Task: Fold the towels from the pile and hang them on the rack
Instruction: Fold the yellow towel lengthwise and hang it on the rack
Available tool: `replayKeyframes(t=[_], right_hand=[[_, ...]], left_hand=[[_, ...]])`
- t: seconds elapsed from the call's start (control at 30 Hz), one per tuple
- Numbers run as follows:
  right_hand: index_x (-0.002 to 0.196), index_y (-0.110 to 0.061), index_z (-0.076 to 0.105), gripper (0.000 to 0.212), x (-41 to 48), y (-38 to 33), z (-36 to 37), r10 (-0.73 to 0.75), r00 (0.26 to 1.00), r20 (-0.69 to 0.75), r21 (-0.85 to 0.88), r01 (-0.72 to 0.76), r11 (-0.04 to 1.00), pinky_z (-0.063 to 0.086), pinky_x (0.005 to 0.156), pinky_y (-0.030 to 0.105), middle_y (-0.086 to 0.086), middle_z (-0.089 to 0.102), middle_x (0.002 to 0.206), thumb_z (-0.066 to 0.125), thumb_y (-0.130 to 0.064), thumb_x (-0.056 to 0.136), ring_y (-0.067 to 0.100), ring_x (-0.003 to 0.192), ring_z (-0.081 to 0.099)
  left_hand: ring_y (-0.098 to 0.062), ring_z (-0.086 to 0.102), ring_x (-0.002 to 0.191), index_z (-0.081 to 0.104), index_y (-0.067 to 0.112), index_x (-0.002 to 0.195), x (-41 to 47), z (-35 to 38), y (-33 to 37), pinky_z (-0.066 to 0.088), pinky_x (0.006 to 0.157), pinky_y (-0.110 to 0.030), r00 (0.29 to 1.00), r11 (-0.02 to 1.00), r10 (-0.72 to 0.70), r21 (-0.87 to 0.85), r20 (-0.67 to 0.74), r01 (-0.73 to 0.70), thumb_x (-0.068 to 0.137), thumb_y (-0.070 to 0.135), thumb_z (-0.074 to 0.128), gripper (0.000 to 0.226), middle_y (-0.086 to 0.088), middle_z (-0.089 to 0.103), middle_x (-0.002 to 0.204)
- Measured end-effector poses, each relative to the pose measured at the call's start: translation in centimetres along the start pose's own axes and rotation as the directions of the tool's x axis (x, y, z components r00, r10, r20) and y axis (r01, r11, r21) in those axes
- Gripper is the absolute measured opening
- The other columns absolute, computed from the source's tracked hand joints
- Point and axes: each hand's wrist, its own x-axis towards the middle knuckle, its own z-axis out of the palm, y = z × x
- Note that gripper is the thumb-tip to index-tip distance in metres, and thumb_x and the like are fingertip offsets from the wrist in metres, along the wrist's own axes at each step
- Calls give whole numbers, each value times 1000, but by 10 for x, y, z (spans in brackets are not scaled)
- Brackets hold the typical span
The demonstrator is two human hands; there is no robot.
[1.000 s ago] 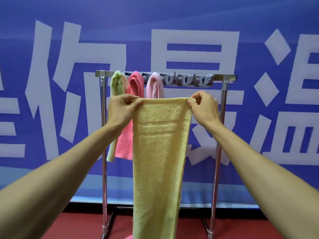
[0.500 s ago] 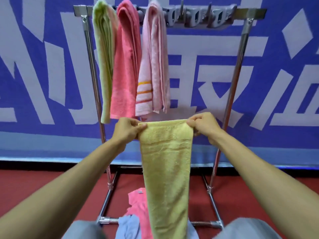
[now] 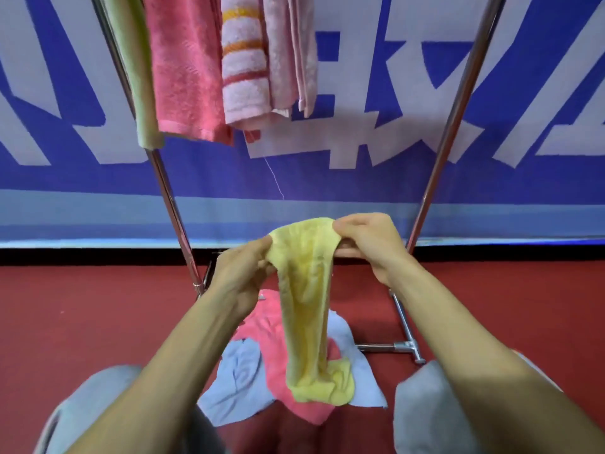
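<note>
Head | left grip (image 3: 242, 276), right grip (image 3: 370, 247) pinch yellow towel (image 3: 307, 316) — end on pile (image 3: 245, 375)

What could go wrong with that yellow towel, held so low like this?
The yellow towel is bunched between the left hand and the right hand, so its fold may come out crooked. Its lower end lies crumpled on the pile on the floor, so it might catch and drag another towel when lifted.
</note>
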Motion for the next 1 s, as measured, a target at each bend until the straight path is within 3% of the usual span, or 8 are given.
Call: replayKeyframes(t=[0.13, 0.27, 0.4, 0.53, 0.7, 0.77, 0.9, 1.0], right_hand=[[89, 3, 69, 12, -8, 0, 11, -69, 997, 41, -85, 73, 994, 60, 65, 27, 9, 64, 72, 61, -5, 89, 11, 60, 62], [89, 1, 72, 13, -22, 10, 27, -93, 993, 72, -135, 102, 986, 60, 66, 29, 11, 69, 76, 62, -7, 87, 14, 67, 67], [86, -7, 74, 10, -26, 18, 34, -197, 979, 54, -231, 204, 951, 61, 72, 36, 12, 75, 81, 66, -12, 85, 20, 76, 73], [85, -7, 75, 12, -27, 20, 34, -202, 976, 84, -219, 216, 951, 61, 73, 38, 11, 75, 78, 66, -14, 86, 18, 74, 73], [75, 5, 68, 36, -23, 24, 30, -239, 968, 72, -294, 249, 923, 59, 74, 48, 21, 71, 73, 57, -25, 93, 21, 67, 73], [76, 3, 70, 37, -25, 22, 25, -240, 968, 77, -259, 252, 932, 59, 77, 46, 20, 71, 74, 59, -29, 92, 21, 70, 73], [84, -13, 76, 10, -27, 20, 16, -237, 963, 131, -241, 262, 934, 58, 75, 31, 6, 75, 78, 76, -21, 79, 17, 77, 73], [92, -6, 73, 10, -27, 18, 11, -220, 963, 158, -249, 254, 935, 57, 66, 22, 8, 73, 77, 71, -9, 83, 11, 68, 67]], left_hand=[[-14, 54, 59, 68, 8, 69, -13, 3, 1, 47, 57, -20, 989, 981, 143, 125, 31, -145, 88, 7, 60, 21, -6, 62, 70], [-19, 61, 74, 72, 6, 82, -20, 5, -6, 51, 70, -28, 984, 974, 150, 156, 98, -164, 90, 7, 60, 14, -14, 70, 86], [-12, 62, 66, 74, 9, 86, -20, 5, -14, 48, 55, -15, 983, 954, 167, 239, 72, -180, 88, 9, 64, 10, -7, 71, 79], [-21, 69, 87, 73, 3, 101, -18, 5, -17, 53, 74, -24, 986, 960, 152, 226, 71, -164, 83, 8, 70, 19, -13, 74, 96], [-16, 64, 75, 62, -2, 113, -20, 7, -16, 53, 64, -16, 984, 986, 81, 132, 159, -103, 96, -1, 46, 24, -10, 71, 87], [-15, 65, 81, 59, 3, 120, -18, 4, -11, 48, 73, -21, 976, 995, 7, 94, 216, -28, 99, 2, 38, 30, -9, 74, 94], [-22, 63, 105, 53, 8, 129, -19, -2, -6, 39, 87, -33, 945, 983, -35, 182, 325, -26, 98, 7, 35, 36, -12, 72, 110], [-24, 63, 109, 57, 11, 124, -23, 0, 0, 39, 88, -33, 935, 963, -25, 258, 353, -72, 95, 9, 42, 32, -9, 72, 110]])
